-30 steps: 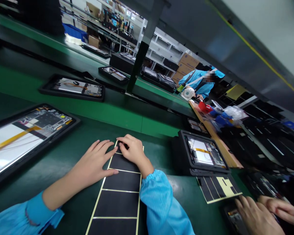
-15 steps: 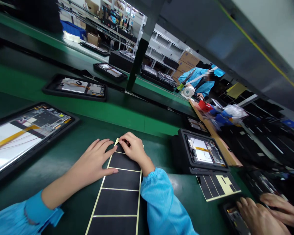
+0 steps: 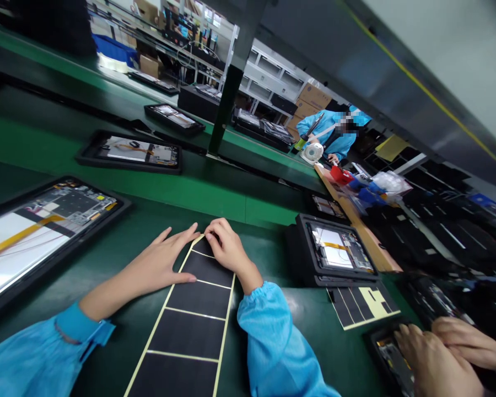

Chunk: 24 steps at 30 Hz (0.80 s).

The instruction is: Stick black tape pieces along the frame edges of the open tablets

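A long sheet of black stickers on pale yellow backing lies in front of me on the green table. My right hand pinches the sheet's far edge between thumb and fingers; the exact grip is partly hidden by the curled fingers. My left hand is open beside the sheet's left edge, fingers spread, with its thumb resting over the black surface. On the left lies an opened tablet showing a white battery and an orange ribbon cable.
A stack of opened tablets stands to the right, with a partly used sticker sheet by it. A co-worker's hands work on a device at lower right. Another tablet lies farther back. A metal post rises behind.
The sheet has turned slightly, its near end swinging left. My right fingers have shifted along its far edge. The left fingers have spread, their tips moving closer to the sheet's far corner.
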Each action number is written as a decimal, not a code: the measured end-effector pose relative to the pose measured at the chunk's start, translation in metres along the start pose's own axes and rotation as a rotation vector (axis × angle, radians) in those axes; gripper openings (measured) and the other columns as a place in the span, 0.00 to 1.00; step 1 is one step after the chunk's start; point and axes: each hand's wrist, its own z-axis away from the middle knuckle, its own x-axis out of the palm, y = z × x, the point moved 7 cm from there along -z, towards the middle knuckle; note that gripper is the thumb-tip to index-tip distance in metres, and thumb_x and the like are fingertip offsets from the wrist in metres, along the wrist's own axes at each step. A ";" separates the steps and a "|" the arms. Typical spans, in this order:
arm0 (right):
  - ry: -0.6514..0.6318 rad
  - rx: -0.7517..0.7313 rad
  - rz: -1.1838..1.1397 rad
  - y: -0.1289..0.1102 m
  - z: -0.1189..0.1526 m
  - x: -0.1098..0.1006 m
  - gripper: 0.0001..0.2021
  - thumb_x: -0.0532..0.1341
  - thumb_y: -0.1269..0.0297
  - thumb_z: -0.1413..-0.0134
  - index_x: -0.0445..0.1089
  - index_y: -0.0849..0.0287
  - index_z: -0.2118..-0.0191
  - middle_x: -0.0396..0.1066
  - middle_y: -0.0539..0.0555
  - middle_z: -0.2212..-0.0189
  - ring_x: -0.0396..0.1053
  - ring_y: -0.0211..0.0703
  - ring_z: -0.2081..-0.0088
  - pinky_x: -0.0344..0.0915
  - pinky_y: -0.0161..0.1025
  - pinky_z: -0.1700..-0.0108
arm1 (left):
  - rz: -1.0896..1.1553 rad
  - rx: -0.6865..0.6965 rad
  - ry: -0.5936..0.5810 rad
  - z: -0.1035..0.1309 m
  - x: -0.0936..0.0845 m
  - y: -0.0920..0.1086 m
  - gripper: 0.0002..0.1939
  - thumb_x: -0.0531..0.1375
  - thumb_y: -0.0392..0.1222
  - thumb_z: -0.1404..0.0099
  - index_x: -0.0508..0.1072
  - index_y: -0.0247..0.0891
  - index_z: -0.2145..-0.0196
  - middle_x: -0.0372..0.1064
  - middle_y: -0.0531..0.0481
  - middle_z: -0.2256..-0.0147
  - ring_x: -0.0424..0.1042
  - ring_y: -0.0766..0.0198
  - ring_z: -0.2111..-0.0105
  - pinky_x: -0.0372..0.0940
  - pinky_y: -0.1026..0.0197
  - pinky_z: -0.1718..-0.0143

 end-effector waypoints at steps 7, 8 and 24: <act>0.088 0.023 -0.078 -0.001 0.005 -0.018 0.06 0.56 0.66 0.28 0.69 0.54 0.58 0.70 0.57 0.54 0.72 0.44 0.55 0.72 0.37 0.60 | -0.042 0.006 -0.041 0.001 -0.003 0.002 0.54 0.63 0.73 0.31 0.50 0.40 0.21 0.52 0.35 0.25 0.63 0.41 0.29 0.50 0.32 0.26; 0.108 0.026 -0.088 -0.002 0.006 -0.022 0.06 0.55 0.66 0.27 0.69 0.54 0.58 0.70 0.57 0.54 0.72 0.45 0.54 0.71 0.36 0.62 | -0.053 0.015 -0.036 0.001 -0.003 0.002 0.54 0.62 0.74 0.31 0.51 0.40 0.22 0.53 0.35 0.26 0.63 0.41 0.29 0.50 0.32 0.26; 0.061 -0.196 0.328 -0.123 0.036 -0.071 0.06 0.57 0.67 0.27 0.72 0.57 0.54 0.73 0.62 0.46 0.69 0.51 0.43 0.70 0.49 0.39 | -0.202 0.282 0.281 -0.047 -0.017 0.062 0.26 0.51 0.44 0.23 0.72 0.45 0.32 0.69 0.42 0.33 0.62 0.42 0.30 0.54 0.34 0.28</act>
